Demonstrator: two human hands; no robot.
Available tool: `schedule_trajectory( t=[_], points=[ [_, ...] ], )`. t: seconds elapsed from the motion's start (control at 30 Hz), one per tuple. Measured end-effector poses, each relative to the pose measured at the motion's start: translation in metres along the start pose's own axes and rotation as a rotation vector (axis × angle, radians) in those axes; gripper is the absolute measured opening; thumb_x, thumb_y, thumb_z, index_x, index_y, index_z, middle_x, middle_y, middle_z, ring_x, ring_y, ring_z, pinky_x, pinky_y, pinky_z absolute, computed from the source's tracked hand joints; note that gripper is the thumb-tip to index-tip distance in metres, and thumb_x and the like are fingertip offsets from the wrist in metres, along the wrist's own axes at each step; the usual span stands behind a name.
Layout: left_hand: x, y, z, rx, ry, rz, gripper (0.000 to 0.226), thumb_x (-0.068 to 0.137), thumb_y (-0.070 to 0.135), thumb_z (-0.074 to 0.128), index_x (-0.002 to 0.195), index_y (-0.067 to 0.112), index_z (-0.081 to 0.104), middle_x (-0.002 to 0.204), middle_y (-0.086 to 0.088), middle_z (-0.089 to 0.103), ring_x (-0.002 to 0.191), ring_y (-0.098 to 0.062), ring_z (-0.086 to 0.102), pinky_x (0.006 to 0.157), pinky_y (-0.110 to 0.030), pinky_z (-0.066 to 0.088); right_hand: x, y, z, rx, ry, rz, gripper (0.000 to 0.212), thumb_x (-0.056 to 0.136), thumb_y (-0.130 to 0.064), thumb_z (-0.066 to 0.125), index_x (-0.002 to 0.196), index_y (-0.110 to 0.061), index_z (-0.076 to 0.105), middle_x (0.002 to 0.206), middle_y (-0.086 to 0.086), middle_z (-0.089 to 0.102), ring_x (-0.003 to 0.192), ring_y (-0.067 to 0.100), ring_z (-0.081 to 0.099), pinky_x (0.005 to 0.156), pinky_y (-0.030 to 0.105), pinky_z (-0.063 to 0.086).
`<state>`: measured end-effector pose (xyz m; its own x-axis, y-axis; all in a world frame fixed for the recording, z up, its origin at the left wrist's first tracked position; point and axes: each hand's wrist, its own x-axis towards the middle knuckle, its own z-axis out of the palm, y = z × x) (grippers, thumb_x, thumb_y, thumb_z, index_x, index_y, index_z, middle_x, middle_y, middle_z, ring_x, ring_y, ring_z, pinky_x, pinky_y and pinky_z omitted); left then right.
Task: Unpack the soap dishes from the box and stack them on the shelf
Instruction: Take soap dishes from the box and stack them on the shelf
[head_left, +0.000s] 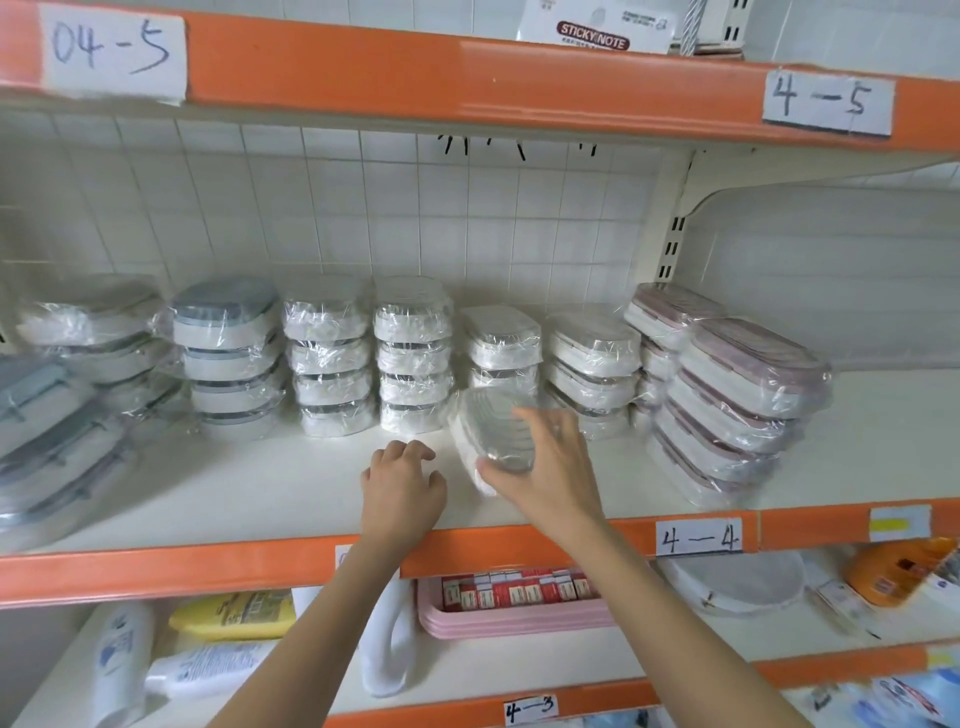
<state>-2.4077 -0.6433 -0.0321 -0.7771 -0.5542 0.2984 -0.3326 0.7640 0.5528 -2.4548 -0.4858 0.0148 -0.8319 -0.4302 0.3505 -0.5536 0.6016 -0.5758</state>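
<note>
Both our forearms reach up from the bottom edge toward the shelf (291, 483) marked 4-4. Our right hand (550, 467) holds a plastic-wrapped soap dish (493, 431), thumb under its near end and fingers spread over its far side; the dish is tilted on edge, just in front of the shortest white stack (501, 348), which stands two high. We cannot tell whether its lower end touches the shelf board. Our left hand (402, 486) is just beside it to the left, fingers loosely curled, holding nothing, low over the board; whether it rests on the board we cannot tell.

Outward from the dish, wrapped white dishes stand in stacks along the back: two four-high stacks (371, 358) to the left, a three-high one (592, 369) to the right. Farther left is a stack with grey lids (226, 353), and blue-grey boxes (52, 431) lie at the left edge. At the right, longer pink-lidded dishes (737, 405) are piled leaning.

Below, the lower shelf carries a pink tray (519, 618) of small red packets, a yellow bottle (234, 616) and white tubes (171, 670).
</note>
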Motion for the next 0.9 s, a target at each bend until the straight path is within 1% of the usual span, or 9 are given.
schedule_trajectory(
  t=[0.13,0.2,0.3,0.47,0.57,0.7,0.77,0.83,0.9],
  points=[
    [0.001,0.001,0.001,-0.007,0.002,0.006,0.032,0.086,0.019,0.054,0.117,0.013,0.059,0.119,-0.005,0.056,0.116,-0.025,0.045,0.098,-0.036,0.032,0.02,-0.021,-0.042,0.103,0.214,-0.154,0.064,0.071,-0.042,0.075,0.126,-0.023,0.046,0.115,-0.006,0.035,0.113,0.018,0.045,0.093,0.026,0.036],
    [0.001,0.0,-0.001,-0.013,-0.016,0.034,0.031,0.086,0.021,0.054,0.116,0.014,0.059,0.119,-0.005,0.055,0.115,-0.025,0.045,0.098,-0.035,0.033,0.046,-0.03,-0.053,0.103,0.264,-0.153,0.063,0.072,-0.04,0.075,0.125,-0.02,0.048,0.119,0.0,0.04,0.114,0.022,0.047,0.094,0.031,0.039],
    [0.003,-0.009,-0.014,-0.005,-0.022,0.087,0.031,0.087,0.025,0.054,0.116,0.015,0.058,0.119,-0.004,0.054,0.114,-0.024,0.046,0.096,-0.034,0.037,0.092,-0.036,-0.054,0.041,0.211,-0.067,0.062,0.074,-0.043,0.072,0.127,-0.022,0.047,0.128,0.006,0.04,0.117,0.025,0.047,0.094,0.032,0.041],
    [0.007,-0.045,-0.037,0.008,0.031,0.061,0.03,0.087,0.022,0.057,0.115,0.011,0.06,0.117,-0.006,0.055,0.114,-0.025,0.048,0.095,-0.033,0.037,0.149,-0.03,-0.039,-0.007,0.131,-0.01,0.055,0.076,-0.046,0.068,0.123,-0.021,0.051,0.128,0.007,0.039,0.114,0.026,0.049,0.099,0.034,0.041],
    [0.003,-0.05,-0.041,-0.07,0.05,0.017,0.028,0.086,0.017,0.057,0.112,0.009,0.061,0.115,-0.006,0.056,0.111,-0.024,0.05,0.093,-0.031,0.04,0.162,-0.024,-0.025,-0.028,0.086,0.004,0.055,0.079,-0.045,0.067,0.124,-0.019,0.051,0.13,0.009,0.038,0.115,0.027,0.049,0.098,0.031,0.037],
    [0.0,-0.048,-0.036,0.021,0.076,0.053,0.031,0.088,0.02,0.052,0.117,0.012,0.057,0.118,-0.003,0.055,0.112,-0.021,0.048,0.095,-0.029,0.037,0.17,-0.014,-0.017,-0.058,0.034,0.038,0.059,0.08,-0.049,0.065,0.13,-0.023,0.047,0.134,0.01,0.037,0.124,0.029,0.043,0.102,0.033,0.033],
    [0.001,-0.05,-0.034,-0.005,0.093,0.033,0.031,0.088,0.019,0.053,0.117,0.01,0.058,0.117,-0.004,0.056,0.112,-0.021,0.048,0.093,-0.029,0.038,0.17,-0.012,-0.019,-0.06,-0.002,0.04,0.063,0.081,-0.052,0.063,0.134,-0.024,0.044,0.136,0.011,0.036,0.128,0.03,0.039,0.106,0.036,0.032],
    [0.002,-0.05,-0.034,-0.047,0.106,0.023,0.029,0.087,0.017,0.054,0.115,0.009,0.059,0.116,-0.005,0.056,0.111,-0.021,0.049,0.091,-0.028,0.04,0.163,-0.014,-0.023,-0.073,0.014,0.042,0.063,0.083,-0.053,0.06,0.137,-0.024,0.042,0.138,0.011,0.035,0.131,0.03,0.035,0.108,0.038,0.031],
    [0.001,-0.049,-0.036,-0.075,0.107,0.02,0.027,0.087,0.017,0.056,0.113,0.008,0.06,0.114,-0.005,0.056,0.107,-0.022,0.053,0.087,-0.03,0.043,0.147,-0.018,-0.025,-0.021,0.13,0.019,0.055,0.086,-0.044,0.059,0.134,-0.019,0.046,0.135,0.013,0.039,0.129,0.029,0.036,0.105,0.035,0.031]
  ],
)
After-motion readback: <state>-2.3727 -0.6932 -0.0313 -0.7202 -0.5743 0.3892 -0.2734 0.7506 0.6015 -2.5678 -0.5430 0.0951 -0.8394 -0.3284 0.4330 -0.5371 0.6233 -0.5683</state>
